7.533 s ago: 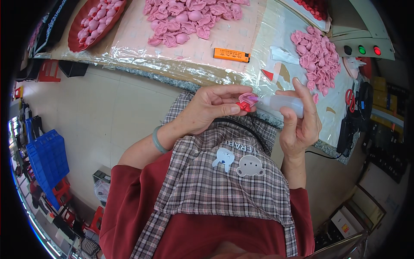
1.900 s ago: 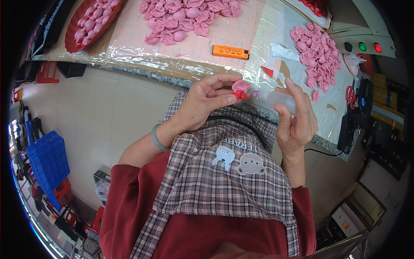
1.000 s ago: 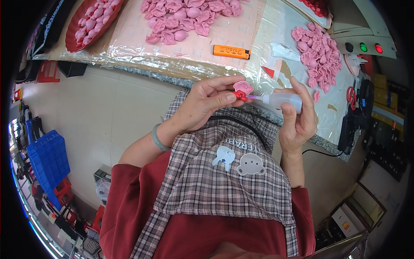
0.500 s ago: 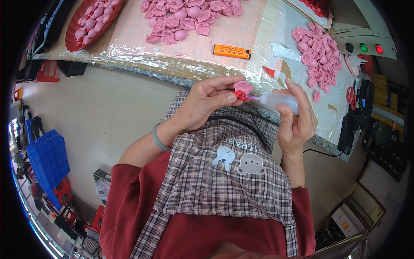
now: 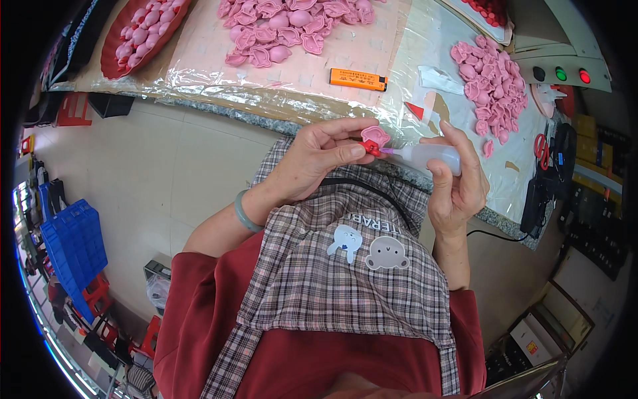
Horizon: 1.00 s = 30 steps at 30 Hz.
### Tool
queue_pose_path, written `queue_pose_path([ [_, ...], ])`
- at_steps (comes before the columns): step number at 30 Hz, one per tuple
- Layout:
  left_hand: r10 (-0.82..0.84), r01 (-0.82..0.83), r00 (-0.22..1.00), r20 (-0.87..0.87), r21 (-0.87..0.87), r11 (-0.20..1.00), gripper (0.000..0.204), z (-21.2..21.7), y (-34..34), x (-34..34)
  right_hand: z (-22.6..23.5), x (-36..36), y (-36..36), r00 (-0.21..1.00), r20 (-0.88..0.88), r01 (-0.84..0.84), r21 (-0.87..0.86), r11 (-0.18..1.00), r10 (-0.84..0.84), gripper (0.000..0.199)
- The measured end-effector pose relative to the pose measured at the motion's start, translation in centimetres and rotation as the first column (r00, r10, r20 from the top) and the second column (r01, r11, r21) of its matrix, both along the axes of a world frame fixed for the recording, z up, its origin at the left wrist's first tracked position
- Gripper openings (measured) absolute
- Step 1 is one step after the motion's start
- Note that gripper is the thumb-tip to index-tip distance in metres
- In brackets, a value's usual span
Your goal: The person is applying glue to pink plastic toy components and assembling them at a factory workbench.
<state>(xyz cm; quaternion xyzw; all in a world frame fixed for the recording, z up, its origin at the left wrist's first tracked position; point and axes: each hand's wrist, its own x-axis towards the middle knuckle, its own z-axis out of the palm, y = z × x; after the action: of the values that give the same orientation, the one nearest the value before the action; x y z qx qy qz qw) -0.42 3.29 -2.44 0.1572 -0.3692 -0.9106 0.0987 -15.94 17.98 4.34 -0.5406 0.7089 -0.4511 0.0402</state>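
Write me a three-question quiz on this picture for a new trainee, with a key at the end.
1. Fill in the missing colour: the tip of the squeeze bottle points toward the ____ part of the two-coloured piece pinched in the left hand.
2. Multiple choice: in which part of the picture does the red dish filled with small pieces lie?
A) lower middle
B) upper left
C) far right
3. True or false: the left hand holds the squeeze bottle.

Key:
1. Red.
2. B.
3. False; the right hand holds it.
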Motion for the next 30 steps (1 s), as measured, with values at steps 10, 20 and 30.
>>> queue_pose_path([
  [10, -0.037, 0.037, 0.999, -0.010, -0.004, 0.999, 0.044, 0.6, -0.2, 0.1, -1.2, -0.4, 0.1, 0.951, 0.291, 0.143, -0.131, 0.981, -0.100, 0.040],
  [20, -0.008, 0.011, 0.998, -0.060, 0.061, 0.998, 0.044, 0.9, -0.3, 0.1, -3.6, 0.9, -0.3, 0.779, 0.627, 0.148, -0.171, 0.974, -0.008, 0.034],
  [30, 0.007, -0.001, 0.997, -0.079, 0.071, 0.997, 0.045, 0.9, -0.3, 0.1, -4.0, 1.1, -0.3, 0.785, 0.619, 0.142, -0.166, 0.976, -0.009, 0.034],
])
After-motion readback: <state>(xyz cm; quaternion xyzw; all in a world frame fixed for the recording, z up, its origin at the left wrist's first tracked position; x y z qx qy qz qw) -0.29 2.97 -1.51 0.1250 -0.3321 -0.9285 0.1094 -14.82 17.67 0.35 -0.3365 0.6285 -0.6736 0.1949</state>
